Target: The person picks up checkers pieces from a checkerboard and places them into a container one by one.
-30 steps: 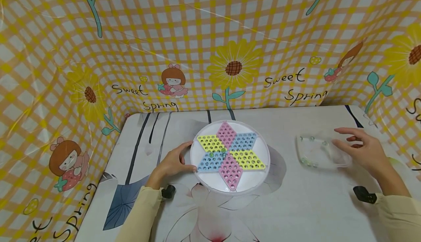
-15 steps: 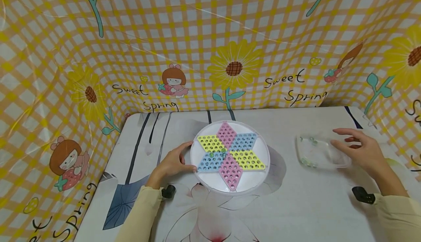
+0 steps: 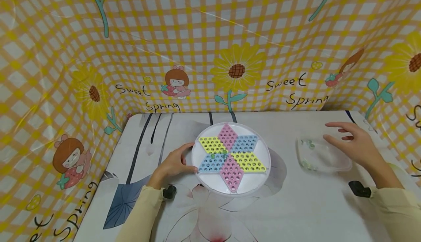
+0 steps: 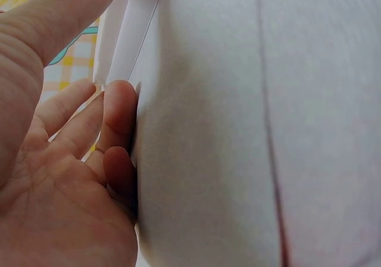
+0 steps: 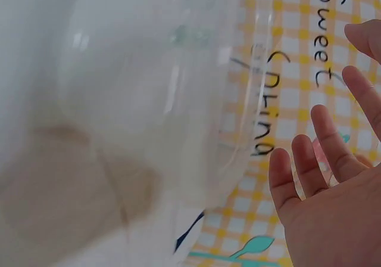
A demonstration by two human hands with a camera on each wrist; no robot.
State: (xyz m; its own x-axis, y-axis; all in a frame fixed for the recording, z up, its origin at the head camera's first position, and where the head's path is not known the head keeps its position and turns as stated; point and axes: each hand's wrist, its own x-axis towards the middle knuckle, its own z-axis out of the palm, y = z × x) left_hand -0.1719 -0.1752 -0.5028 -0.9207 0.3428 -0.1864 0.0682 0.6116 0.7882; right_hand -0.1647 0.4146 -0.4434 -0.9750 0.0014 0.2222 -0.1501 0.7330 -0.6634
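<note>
A round white Chinese checkers board [image 3: 210, 182] with a pink, yellow and blue star lies mid-table. Several green marbles [image 3: 224, 152] sit near the star's centre. My left hand [image 3: 174, 162] holds the board's left rim between thumb and fingers; in the left wrist view the fingers meet the white edge [image 4: 140, 22]. Over the right side of a clear plastic container [image 3: 329, 170] hovers my right hand [image 3: 358, 148], fingers spread and nothing in them. Green marbles [image 3: 308, 144] lie along the container's left side. The right wrist view shows its clear wall [image 5: 172, 88] beside the hand.
A white cloth with printed flowers covers the table [image 3: 289, 205]. Yellow checked curtain [image 3: 197, 33] rises behind and on both sides. Dark wrist cameras [image 3: 359, 189] sit at both sleeve cuffs.
Loose marbles in the container have rolled toward its left side. The right hand has shifted slightly left and up. My left hand keeps its place at the board.
</note>
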